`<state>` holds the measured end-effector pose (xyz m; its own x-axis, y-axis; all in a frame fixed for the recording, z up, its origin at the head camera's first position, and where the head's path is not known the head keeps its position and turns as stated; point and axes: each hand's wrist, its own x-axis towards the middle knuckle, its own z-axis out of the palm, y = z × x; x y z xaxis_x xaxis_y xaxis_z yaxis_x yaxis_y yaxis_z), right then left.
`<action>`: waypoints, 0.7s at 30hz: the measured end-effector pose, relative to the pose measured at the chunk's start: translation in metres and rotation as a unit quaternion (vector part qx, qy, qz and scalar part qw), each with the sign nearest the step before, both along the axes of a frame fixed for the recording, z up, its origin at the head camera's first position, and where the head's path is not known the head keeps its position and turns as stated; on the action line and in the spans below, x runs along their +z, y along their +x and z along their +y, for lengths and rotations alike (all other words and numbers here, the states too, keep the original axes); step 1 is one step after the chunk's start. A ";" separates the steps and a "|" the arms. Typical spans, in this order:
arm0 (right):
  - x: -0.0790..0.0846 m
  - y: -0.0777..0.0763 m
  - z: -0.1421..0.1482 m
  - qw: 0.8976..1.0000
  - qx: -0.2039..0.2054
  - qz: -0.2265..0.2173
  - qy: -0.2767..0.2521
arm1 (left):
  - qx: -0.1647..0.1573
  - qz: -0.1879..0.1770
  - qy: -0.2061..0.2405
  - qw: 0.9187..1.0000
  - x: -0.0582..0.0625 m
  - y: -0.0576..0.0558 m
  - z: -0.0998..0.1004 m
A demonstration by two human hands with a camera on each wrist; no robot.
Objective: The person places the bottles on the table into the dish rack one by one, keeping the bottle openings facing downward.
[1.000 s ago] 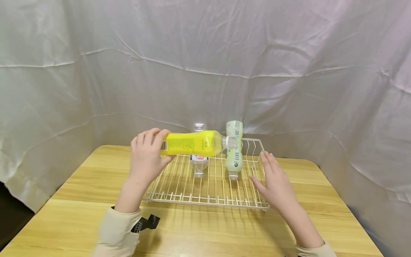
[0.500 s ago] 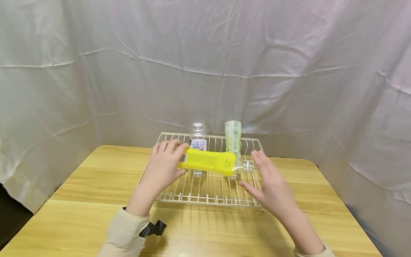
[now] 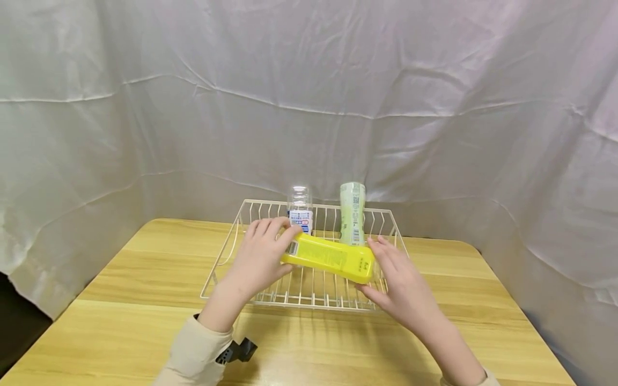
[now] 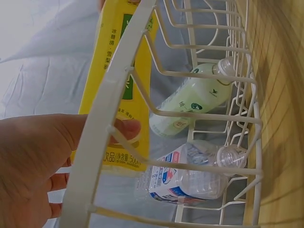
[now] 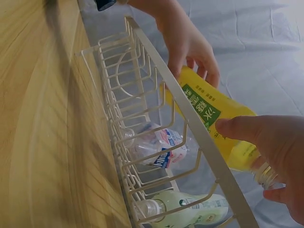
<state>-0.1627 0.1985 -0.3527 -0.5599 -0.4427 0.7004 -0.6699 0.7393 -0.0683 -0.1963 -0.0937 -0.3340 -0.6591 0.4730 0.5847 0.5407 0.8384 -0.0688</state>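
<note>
A yellow-labelled drink bottle (image 3: pixel 333 258) lies sideways between my two hands above the white wire rack (image 3: pixel 314 306). Its base end is held by my left hand (image 3: pixel 256 262), the thumb across the label in the left wrist view. My right hand (image 3: pixel 403 281) is around the shoulder and neck; in the right wrist view a digit lies on the bottle (image 5: pixel 237 147), and the clear neck runs between the fingers. Behind it, a clear bottle (image 3: pixel 300 217) and a pale green bottle (image 3: pixel 352 214) lean in the rack, necks down, lower parts hidden in the head view.
The rack stands on a wooden table (image 3: pixel 145 343), its raised wire side nearest the hands in both wrist views. Grey cloth (image 3: pixel 309 134) hangs behind and at the sides. A black device (image 3: pixel 236 351) is strapped to the left wrist.
The left hand has carried the yellow bottle right and down, with its neck end tilting lower. The neck has come into the right hand, which was apart from it before.
</note>
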 end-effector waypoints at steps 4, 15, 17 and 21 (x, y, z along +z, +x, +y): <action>-0.001 -0.002 0.001 1.000 0.006 0.001 -0.005 | -0.006 0.012 0.007 1.000 0.001 0.000 0.001; -0.008 -0.010 0.005 0.997 0.022 -0.045 -0.050 | -0.042 0.044 0.034 0.998 0.002 -0.001 0.000; -0.010 -0.010 0.006 0.995 0.018 -0.071 -0.070 | -0.050 0.053 0.040 0.997 0.003 -0.001 0.000; -0.011 -0.010 0.007 0.985 0.003 -0.136 -0.111 | -0.064 0.076 0.055 0.994 0.007 -0.001 -0.001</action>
<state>-0.1725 0.2058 -0.3632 -0.7375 -0.3001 0.6050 -0.6092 0.6823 -0.4042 -0.1974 -0.0949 -0.3274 -0.4983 0.4741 0.7259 0.6333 0.7709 -0.0687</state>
